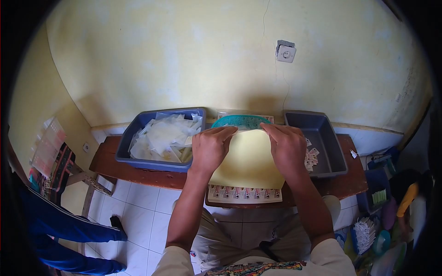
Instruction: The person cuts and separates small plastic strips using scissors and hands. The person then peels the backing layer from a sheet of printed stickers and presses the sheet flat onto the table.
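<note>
A pale yellow sheet is held up by its far edge between my two hands. My left hand pinches its far left corner, and my right hand pinches the far right corner. Beneath the sheet's near edge a printed sheet with rows of small pictures shows on the brown bench. Just beyond my fingers is a green mesh basket, partly hidden by the yellow sheet.
A grey-blue tray of clear plastic packets stands at left on the bench. Another tray at right holds small printed pieces. A person's blue-trousered legs are at lower left. Another person's arm shows at right.
</note>
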`<state>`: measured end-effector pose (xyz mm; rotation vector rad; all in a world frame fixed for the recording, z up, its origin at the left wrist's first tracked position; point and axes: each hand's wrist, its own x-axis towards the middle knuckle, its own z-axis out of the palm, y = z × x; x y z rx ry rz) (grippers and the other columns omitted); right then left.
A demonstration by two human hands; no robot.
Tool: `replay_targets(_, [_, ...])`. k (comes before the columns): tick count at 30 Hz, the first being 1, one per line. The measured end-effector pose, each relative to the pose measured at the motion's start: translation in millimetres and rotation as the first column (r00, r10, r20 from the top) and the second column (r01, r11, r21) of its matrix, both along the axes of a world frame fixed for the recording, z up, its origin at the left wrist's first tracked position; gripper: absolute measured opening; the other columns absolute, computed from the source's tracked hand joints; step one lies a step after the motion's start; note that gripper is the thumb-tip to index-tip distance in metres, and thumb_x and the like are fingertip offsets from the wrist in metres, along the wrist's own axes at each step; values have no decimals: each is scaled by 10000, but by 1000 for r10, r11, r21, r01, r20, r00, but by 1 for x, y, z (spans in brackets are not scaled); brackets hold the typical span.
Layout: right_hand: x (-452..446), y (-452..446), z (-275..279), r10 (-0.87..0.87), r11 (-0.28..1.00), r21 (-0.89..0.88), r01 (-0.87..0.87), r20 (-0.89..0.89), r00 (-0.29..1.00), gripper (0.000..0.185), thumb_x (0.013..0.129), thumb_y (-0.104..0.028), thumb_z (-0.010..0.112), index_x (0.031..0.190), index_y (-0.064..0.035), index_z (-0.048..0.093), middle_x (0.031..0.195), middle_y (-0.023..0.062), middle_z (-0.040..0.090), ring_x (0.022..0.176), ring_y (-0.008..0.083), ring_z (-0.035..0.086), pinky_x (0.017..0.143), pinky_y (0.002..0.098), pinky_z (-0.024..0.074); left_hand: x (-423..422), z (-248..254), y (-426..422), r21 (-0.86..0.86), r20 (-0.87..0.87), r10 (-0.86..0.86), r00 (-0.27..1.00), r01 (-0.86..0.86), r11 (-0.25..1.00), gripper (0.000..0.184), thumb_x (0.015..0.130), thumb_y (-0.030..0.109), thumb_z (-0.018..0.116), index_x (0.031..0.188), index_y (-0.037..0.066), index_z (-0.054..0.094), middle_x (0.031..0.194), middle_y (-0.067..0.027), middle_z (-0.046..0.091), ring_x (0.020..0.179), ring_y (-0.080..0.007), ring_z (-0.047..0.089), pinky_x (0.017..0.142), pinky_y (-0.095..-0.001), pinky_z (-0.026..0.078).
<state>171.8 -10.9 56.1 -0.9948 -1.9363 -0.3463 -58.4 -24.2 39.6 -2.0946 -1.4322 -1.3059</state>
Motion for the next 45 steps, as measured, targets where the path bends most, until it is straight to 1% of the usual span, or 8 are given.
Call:
replay_targets(12, [-1, 22, 17, -21, 999, 40, 22, -17, 1000, 214, 929, -59, 744, 1123, -116, 815, 1051, 63, 816, 948, 250, 775, 906, 403, 564, 2, 21, 21, 62, -7, 7, 1000, -7, 998, 133, 907, 148, 804, 1035, 152, 840, 950, -48, 813, 702, -234, 759, 618, -345, 576])
replay_targets(15, [-1, 24, 25, -39, 999, 38, 39, -22, 999, 213, 938, -62, 738, 1127, -122, 815, 1052, 58, 816, 954, 248, 774, 913, 399, 560, 3, 30, 24, 38, -13, 30, 999, -30, 999, 130, 912, 152, 802, 1036, 152, 841, 949, -46, 815, 699, -237, 758, 621, -343, 578])
replay_targets(24, [-2, 33, 41, -71, 994, 78, 74, -44, 997, 202, 957, -81, 727, 1131, -134, 815, 1057, 62, 813, 970, 252, 766, 943, 401, 550, 8, 46, 36, 134, 21, 18, 1000, -21, 991, 122, 921, 142, 792, 1033, 140, 840, 950, -58, 816, 726, -247, 768, 641, -349, 588])
replay_targets(30, [-4, 36, 53, -75, 992, 94, 80, -56, 996, 202, 965, -81, 722, 1138, -134, 812, 1061, 62, 812, 971, 259, 765, 958, 403, 537, 11, 56, 38, 168, 22, 55, 998, -58, 984, 118, 916, 129, 793, 1023, 136, 842, 954, -54, 818, 735, -239, 772, 642, -345, 592])
replay_targets(37, [-4, 34, 65, -65, 983, 163, 78, -86, 994, 215, 971, -75, 715, 1157, -133, 806, 1064, 52, 808, 984, 259, 758, 954, 398, 529, 13, 73, 36, 256, 36, 49, 998, -57, 965, 149, 899, 73, 793, 1028, 129, 843, 979, -61, 821, 778, -234, 785, 675, -333, 612])
replay_targets(40, [-2, 30, 72, -65, 973, 216, 83, -91, 994, 221, 968, -73, 717, 1162, -137, 804, 1057, 50, 805, 977, 259, 752, 958, 397, 527, 15, 80, 32, 292, 43, 43, 998, -53, 955, 165, 892, 58, 794, 1036, 122, 842, 986, -68, 821, 786, -239, 788, 681, -334, 616])
replay_targets(42, [-1, 29, 74, -66, 968, 234, 89, -104, 992, 264, 912, -75, 753, 1161, -155, 788, 1036, 17, 795, 967, 235, 743, 979, 404, 515, 16, 82, 29, 300, 40, 45, 998, -55, 952, 168, 890, 54, 794, 1038, 119, 842, 989, -70, 821, 788, -241, 788, 682, -335, 617])
replay_targets(45, [1, 19, 80, -77, 968, 231, 101, -111, 991, 290, 895, -113, 790, 1181, -160, 778, 1039, 21, 791, 980, 242, 737, 992, 404, 505, 15, 85, 25, 329, 35, 49, 998, -58, 942, 172, 890, 50, 792, 1040, 118, 842, 992, -73, 820, 795, -242, 790, 681, -337, 617])
